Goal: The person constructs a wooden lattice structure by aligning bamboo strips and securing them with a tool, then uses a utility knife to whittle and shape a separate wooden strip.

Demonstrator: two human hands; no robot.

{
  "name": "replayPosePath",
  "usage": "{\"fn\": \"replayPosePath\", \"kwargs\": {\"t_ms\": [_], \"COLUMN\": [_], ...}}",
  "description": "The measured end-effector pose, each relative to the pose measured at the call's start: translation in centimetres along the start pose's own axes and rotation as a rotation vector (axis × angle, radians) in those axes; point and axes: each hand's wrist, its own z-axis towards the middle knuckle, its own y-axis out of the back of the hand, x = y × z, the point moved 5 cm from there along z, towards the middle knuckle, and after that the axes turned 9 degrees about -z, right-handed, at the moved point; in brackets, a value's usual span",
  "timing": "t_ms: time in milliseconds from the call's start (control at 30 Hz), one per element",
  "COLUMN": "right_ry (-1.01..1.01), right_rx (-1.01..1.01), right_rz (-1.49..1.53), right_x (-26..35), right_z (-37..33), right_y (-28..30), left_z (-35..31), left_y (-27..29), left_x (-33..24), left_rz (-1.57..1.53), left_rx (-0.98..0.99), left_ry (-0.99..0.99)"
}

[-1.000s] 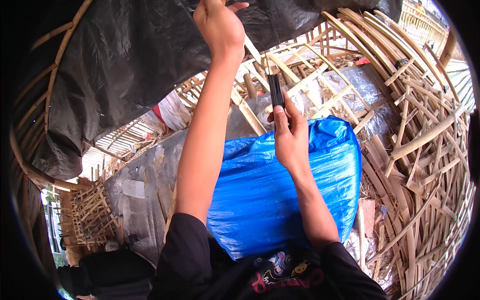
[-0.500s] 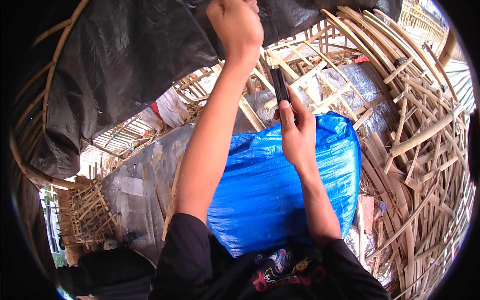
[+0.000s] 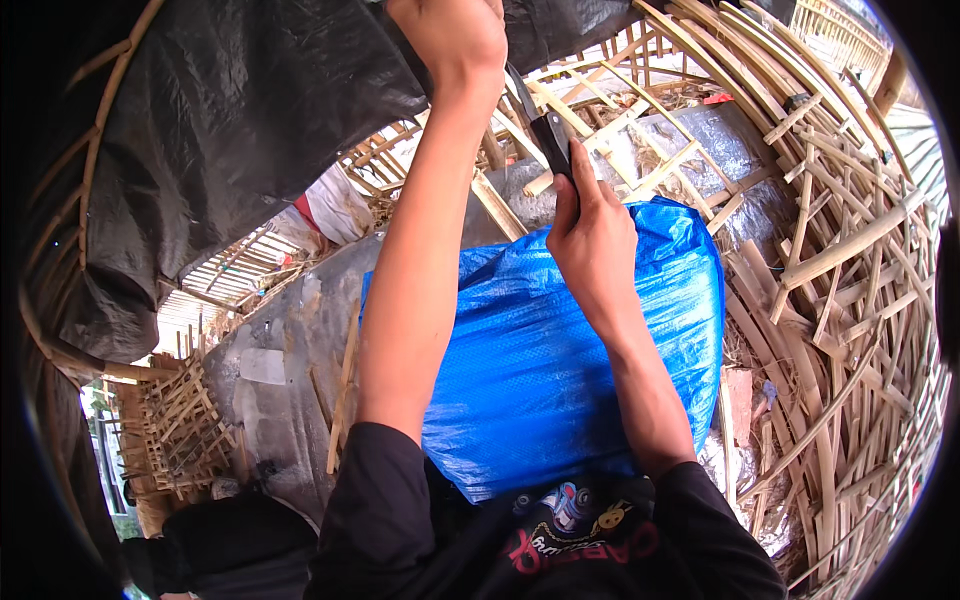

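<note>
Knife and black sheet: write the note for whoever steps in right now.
Left hand: raised, gripping the black plastic sheet at its edge.
Right hand: shut on the knife, blade angled up toward the left hand.
Below: blue tarp over a bundle, split bamboo strips to the right.
Done: no cut visible.
Left: apparently trimming the sheet; keep the blade off the left wrist.

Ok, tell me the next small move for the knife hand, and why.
Probably draw the knife a little further along the black plastic sheet, blade angled away from the left hand. The right hand grips the handle with the blade reaching up to the sheet, and the left hand grips the sheet right beside it.
</note>
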Motion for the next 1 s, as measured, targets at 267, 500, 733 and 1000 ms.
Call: {"fn": "replayPosePath", "kwargs": {"t_ms": [267,500,733,1000], "right_ry": [-0.151,-0.271,0.094,-0.212], "right_rx": [-0.173,0.248,-0.081,-0.19], "right_rz": [0.756,0.465,-0.16,0.592], "right_x": [0.3,-0.9,-0.9,-0.8], "right_z": [-0.1,1.0,1.4,1.8], "right_y": [1.1,-2.3,-0.4,1.1], "left_z": [-0.5,0.3,1.5,0.1], "left_y": [-1.8,-1.3,-0.5,-3.5], "left_x": [0.5,1.0,0.8,1.3], "left_rz": [0.126,0.044,-0.054,0.156], "left_rx": [-0.165,-0.179,-0.137,-0.163], "left_ry": [-0.155,-0.11,-0.047,-0.103]}}
